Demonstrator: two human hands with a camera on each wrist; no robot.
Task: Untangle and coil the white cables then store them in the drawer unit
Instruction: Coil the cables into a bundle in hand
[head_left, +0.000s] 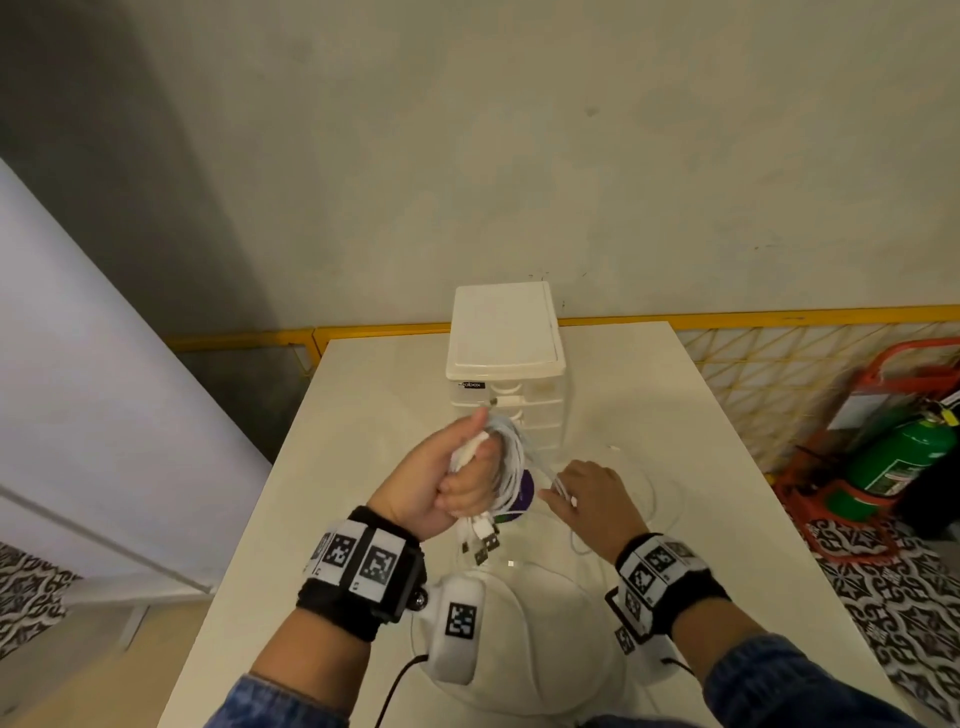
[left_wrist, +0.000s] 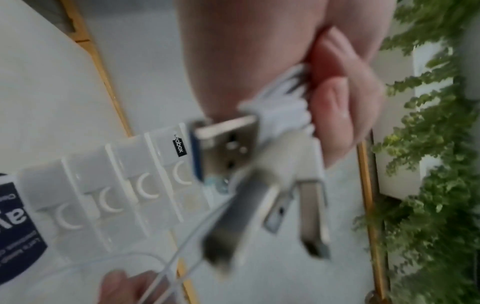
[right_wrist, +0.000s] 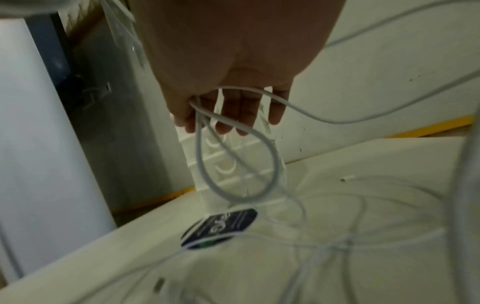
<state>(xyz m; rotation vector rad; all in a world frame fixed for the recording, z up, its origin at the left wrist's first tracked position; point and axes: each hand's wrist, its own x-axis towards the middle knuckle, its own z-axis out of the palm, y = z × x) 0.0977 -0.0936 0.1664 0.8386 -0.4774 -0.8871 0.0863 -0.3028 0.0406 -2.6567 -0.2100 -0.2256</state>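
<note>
My left hand (head_left: 457, 475) is raised above the white table (head_left: 363, 415) and grips a coiled bundle of white cables (head_left: 511, 457). Several USB plugs (head_left: 485, 545) hang below the fist, blurred and close as USB plugs (left_wrist: 228, 144) in the left wrist view. My right hand (head_left: 589, 499) is lower and to the right. It pinches a loose white strand (right_wrist: 198, 144) that loops under its fingers (right_wrist: 246, 111). The white drawer unit (head_left: 504, 338) stands behind both hands with all drawers closed. More cable (head_left: 649, 493) lies slack on the table.
A dark round label disc (head_left: 524, 493) lies in front of the drawer unit. A yellow railing (head_left: 779, 317) runs behind the table. A green fire extinguisher (head_left: 904, 457) in a red stand sits on the floor at right. Green foliage (left_wrist: 428, 164) shows in the left wrist view.
</note>
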